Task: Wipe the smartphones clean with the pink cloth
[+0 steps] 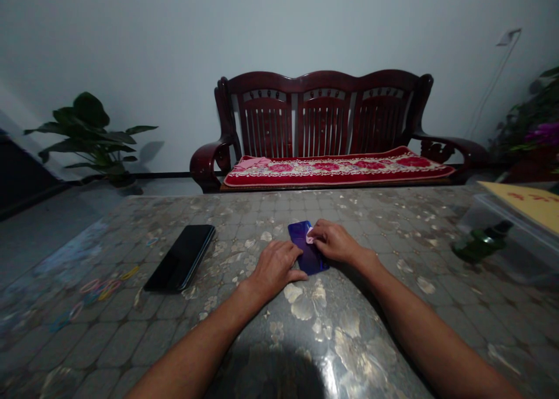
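Blue-violet panel [311, 260] flat on worktop [375, 329], set in from the middle of its far edge. Left hand [276, 261]: thumb spread from fingers, resting at panel's left side. Right hand [335, 240]: fingertips pinching small pale-pink piece [310, 236] over panel. Black phone [181, 258] lies toward worktop's left edge.

The place looked like a home, most likely its living room. A carved dark-wood settee [321, 83] with a red floral seat cover [340, 169] stood before a plain pale wall [174, 38] in the upper middle of the frame, with a leafy plant [89, 122] at the left and purple flowers [544, 134] at the far right. Below, the desk [371, 335] wore a glossy, flower-patterned household covering.
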`<state>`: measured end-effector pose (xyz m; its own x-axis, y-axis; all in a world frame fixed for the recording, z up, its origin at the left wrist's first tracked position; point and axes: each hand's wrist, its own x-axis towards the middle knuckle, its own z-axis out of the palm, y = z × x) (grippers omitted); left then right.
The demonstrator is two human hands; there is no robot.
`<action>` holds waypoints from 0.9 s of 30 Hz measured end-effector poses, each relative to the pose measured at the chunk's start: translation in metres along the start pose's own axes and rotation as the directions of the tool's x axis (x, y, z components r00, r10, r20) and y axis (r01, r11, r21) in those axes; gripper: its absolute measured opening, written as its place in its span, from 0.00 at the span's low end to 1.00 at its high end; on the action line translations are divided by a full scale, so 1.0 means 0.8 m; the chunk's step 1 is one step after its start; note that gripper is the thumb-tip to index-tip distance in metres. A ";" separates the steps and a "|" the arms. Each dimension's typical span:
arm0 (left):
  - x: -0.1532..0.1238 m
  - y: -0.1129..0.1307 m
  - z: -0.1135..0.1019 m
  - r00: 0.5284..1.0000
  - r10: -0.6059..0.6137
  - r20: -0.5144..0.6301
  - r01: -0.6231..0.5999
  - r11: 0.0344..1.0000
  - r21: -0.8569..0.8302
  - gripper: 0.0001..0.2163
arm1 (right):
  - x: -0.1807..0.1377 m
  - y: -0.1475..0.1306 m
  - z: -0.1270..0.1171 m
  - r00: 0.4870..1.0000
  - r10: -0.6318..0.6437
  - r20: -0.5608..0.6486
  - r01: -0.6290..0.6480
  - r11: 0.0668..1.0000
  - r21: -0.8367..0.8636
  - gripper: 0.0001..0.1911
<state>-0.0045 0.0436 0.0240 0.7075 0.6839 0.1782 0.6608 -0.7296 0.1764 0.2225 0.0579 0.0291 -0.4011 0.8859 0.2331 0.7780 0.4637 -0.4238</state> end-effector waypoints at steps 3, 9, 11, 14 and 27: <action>0.000 0.000 0.002 1.000 -0.006 -0.025 0.006 1.000 0.004 0.23 | 0.003 0.000 0.002 0.999 -0.047 0.002 0.047 0.998 0.044 0.13; -0.001 0.003 0.002 0.999 -0.013 -0.050 0.012 1.000 -0.029 0.22 | 0.006 0.003 0.001 0.999 -0.043 0.001 0.043 0.997 0.060 0.14; -0.001 0.003 0.003 0.998 -0.023 -0.056 0.020 0.998 -0.054 0.21 | 0.005 0.005 -0.004 0.999 -0.010 0.039 0.008 0.998 0.055 0.12; -0.001 0.003 0.006 0.997 -0.028 -0.068 0.022 0.996 -0.089 0.18 | 0.004 0.010 -0.012 0.988 0.071 0.138 -0.086 0.991 0.104 0.08; 0.000 0.001 0.005 0.999 -0.017 -0.043 0.012 0.994 -0.104 0.16 | 0.005 0.001 -0.001 0.997 0.066 0.035 -0.067 0.997 0.028 0.10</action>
<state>-0.0034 0.0430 0.0203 0.6846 0.6958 0.2170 0.6397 -0.7163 0.2787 0.2216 0.0619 0.0305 -0.3653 0.9145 0.1737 0.7893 0.4033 -0.4630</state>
